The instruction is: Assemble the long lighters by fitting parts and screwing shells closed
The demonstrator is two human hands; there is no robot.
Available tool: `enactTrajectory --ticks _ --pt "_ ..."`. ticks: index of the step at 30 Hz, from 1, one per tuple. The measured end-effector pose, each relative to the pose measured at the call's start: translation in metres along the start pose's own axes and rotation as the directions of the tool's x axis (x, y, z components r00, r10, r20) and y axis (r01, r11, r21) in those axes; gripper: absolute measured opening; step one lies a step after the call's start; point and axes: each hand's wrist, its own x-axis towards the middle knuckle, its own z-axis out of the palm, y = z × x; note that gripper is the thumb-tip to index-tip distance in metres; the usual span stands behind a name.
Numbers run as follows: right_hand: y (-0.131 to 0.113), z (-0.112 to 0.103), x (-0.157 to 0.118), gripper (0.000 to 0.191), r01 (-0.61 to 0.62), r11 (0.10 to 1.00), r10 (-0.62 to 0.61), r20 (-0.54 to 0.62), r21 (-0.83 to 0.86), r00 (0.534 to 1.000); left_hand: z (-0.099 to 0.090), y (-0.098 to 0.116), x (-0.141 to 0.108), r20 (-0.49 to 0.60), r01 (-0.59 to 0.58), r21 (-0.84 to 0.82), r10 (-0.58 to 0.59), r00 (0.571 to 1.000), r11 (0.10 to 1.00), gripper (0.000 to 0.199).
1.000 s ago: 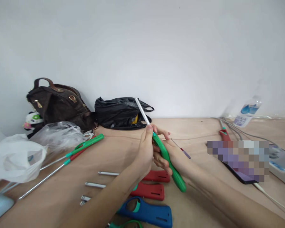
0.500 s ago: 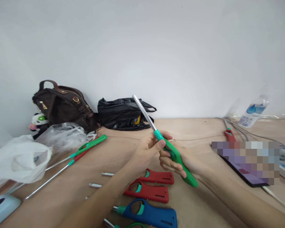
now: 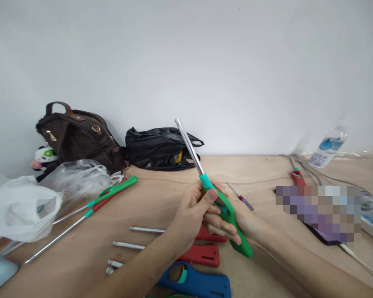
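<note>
A green lighter (image 3: 240,244) with a silver metal tube is tilted up to the left in front of me. My left hand (image 3: 192,211) grips it near the teal collar, thumb lying on the body. Around its handle wrap the fingers of my right hand (image 3: 224,223). Below my hands, red lighters (image 3: 205,254) and a blue lighter (image 3: 202,281) lie in a row with tubes to the left, partly hidden by my left forearm. A small screwdriver (image 3: 245,203) lies just behind my right hand.
At the back left are a dark backpack (image 3: 77,140), a black plastic bag (image 3: 155,149) and clear and white bags (image 3: 21,207). Long green (image 3: 115,189) and red lighters lie left. A pixelated phone (image 3: 323,240), cables and a bottle (image 3: 326,151) are right.
The green lighter has turned slightly more upright in both hands, its handle end lower and a bit left. The screwdriver behind my right hand now shows. The whole view has shifted slightly.
</note>
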Motion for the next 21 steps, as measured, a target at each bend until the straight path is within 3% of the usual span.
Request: enactTrajectory --ticks 3,6,10,13,16,19,21 --pt "0.003 -0.003 0.0 0.048 0.079 0.994 -0.081 -0.021 -0.081 0.996 -0.005 -0.001 0.001 0.028 0.019 0.009 -0.02 0.999 1.0 0.038" --pt "0.005 -0.009 -0.001 0.046 0.178 0.959 -0.175 0.034 -0.222 0.984 -0.014 0.0 0.001 0.055 -0.002 0.024 0.0 0.999 1.0 0.035" --pt "0.004 -0.014 -0.005 0.044 0.185 0.928 -0.156 0.116 -0.323 0.981 -0.028 0.01 0.003 0.049 -0.095 0.044 0.093 0.994 0.995 0.032" --pt "0.003 -0.014 -0.007 0.043 0.128 0.933 -0.093 0.12 -0.335 0.988 -0.036 0.017 0.006 0.029 -0.177 0.099 0.175 0.984 0.979 0.03" --pt "0.006 -0.012 -0.006 0.045 0.108 0.939 -0.076 0.111 -0.326 0.991 -0.04 0.018 0.008 0.08 -0.158 0.144 0.148 0.986 0.977 0.03" --pt "0.013 -0.009 -0.002 0.045 0.168 0.945 -0.152 0.076 -0.28 0.985 -0.034 0.01 0.006 0.133 -0.117 0.05 0.11 0.985 0.992 0.034" --pt "0.018 -0.007 0.001 0.046 0.174 0.956 -0.166 0.052 -0.238 0.985 -0.026 0.004 0.005 0.114 -0.086 -0.057 0.092 0.989 0.995 0.035"
